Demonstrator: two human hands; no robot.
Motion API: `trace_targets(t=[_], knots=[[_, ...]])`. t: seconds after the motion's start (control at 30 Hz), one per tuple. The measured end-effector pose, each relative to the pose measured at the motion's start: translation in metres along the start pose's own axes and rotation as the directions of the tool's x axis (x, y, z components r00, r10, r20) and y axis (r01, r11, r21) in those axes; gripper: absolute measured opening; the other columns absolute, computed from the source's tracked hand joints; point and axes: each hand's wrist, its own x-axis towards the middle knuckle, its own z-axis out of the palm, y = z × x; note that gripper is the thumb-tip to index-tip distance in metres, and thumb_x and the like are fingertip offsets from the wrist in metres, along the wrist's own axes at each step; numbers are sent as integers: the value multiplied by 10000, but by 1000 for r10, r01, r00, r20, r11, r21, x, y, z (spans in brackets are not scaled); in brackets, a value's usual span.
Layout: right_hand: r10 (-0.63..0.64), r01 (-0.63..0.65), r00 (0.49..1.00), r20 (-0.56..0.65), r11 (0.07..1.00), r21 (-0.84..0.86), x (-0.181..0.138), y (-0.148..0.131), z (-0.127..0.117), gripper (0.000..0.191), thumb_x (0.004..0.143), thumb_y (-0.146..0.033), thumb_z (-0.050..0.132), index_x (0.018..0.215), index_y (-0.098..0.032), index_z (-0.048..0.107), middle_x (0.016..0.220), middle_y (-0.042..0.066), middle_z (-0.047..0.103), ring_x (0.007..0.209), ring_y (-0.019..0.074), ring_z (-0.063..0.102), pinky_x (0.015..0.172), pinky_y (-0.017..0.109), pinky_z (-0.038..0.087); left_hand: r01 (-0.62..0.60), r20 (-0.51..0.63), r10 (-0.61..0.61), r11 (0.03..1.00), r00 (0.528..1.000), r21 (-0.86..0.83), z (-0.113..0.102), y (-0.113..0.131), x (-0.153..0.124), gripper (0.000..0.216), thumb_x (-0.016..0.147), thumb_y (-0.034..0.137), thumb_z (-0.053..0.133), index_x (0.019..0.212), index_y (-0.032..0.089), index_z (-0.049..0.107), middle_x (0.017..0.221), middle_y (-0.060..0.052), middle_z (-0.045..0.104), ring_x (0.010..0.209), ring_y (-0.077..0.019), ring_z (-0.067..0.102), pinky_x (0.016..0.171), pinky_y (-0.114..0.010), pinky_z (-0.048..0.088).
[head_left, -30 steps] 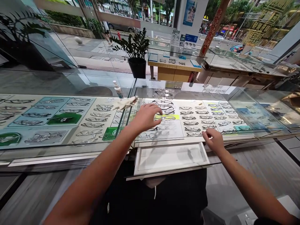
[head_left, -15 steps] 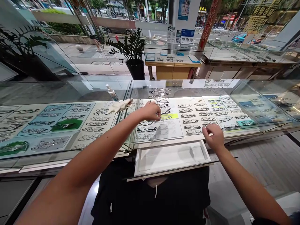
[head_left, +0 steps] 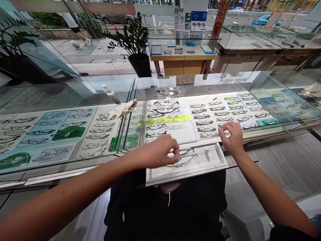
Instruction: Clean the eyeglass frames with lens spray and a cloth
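Note:
My left hand [head_left: 163, 150] pinches a pair of eyeglasses [head_left: 188, 159] by its near side, over the white open drawer [head_left: 160, 174] at the counter's front. Thin frames and clear lenses show to the right of the fingertips. Whether the eyeglasses touch the drawer floor, I cannot tell. My right hand [head_left: 232, 137] is by the front edge of the glass counter, right of the drawer, its thumb and fingers curled into a ring with nothing visible inside. Behind the hands, rows of eyeglasses [head_left: 207, 129] lie under the glass, beside a yellow strip [head_left: 184, 117].
On the glass top to the left are a white spray bottle [head_left: 112, 94] and a crumpled cream cloth [head_left: 122, 109]. Green trays [head_left: 69, 133] lie inside the left case. A potted plant [head_left: 139, 63] and a wooden display table [head_left: 184, 65] stand beyond the counter.
My left hand has come from over the glass top down toward me, now with eyeglasses over the drawer. My right hand stays near the counter edge. The view has tilted down.

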Motion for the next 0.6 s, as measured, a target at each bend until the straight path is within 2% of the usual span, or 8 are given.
trace_targets(t=[0.1, 0.2, 0.4, 0.5, 0.6], knots=[[16, -16, 1000, 19, 1000, -7, -1, -1, 1, 191, 966, -287, 622, 790, -246, 561, 921, 55, 679, 933, 275, 575, 846, 434, 414, 37, 39, -35, 997, 999, -69, 33, 4, 12, 117, 937, 353, 659, 944, 258, 726, 1047, -41, 742, 1149, -271, 608, 947, -369, 465], [20, -20, 999, 32, 1000, -12, -2, -1, 1, 184, 961, -276, 627, 791, -245, 564, 947, 55, 687, 959, 279, 578, 869, 445, 421, 11, -36, -13, 998, 999, -67, 56, 3, 28, 115, 974, 312, 623, 940, 234, 700, 1054, -50, 736, 1138, -266, 603, 1001, -396, 448], [22, -22, 999, 50, 1000, -13, -4, 0, 2, 184, 955, -268, 634, 785, -247, 568, 964, 55, 694, 1001, 289, 589, 914, 470, 442, 4, -187, 28, 986, 982, 169, 85, 9, 42, 174, 1023, 260, 553, 936, 191, 687, 1059, -111, 708, 1050, -291, 605, 907, -432, 452], [13, -12, 998, 58, 1000, -13, -4, -1, 3, 146, 954, -263, 636, 814, -248, 601, 1035, 68, 709, 1051, 302, 597, 941, 488, 453, 1, -201, 43, 976, 979, 217, 97, 10, 42, 191, 1036, 241, 529, 943, 182, 684, 1068, -120, 707, 1023, -283, 621, 885, -428, 461], [2, -1, 998, 69, 1000, -19, -4, -3, 3, 58, 948, -261, 646, 892, -247, 654, 1154, 87, 711, 1129, 318, 599, 984, 511, 455, 16, -197, 34, 969, 980, 247, 108, -2, 46, 180, 1030, 236, 538, 956, 182, 692, 1072, -121, 711, 1023, -283, 639, 890, -433, 467]])
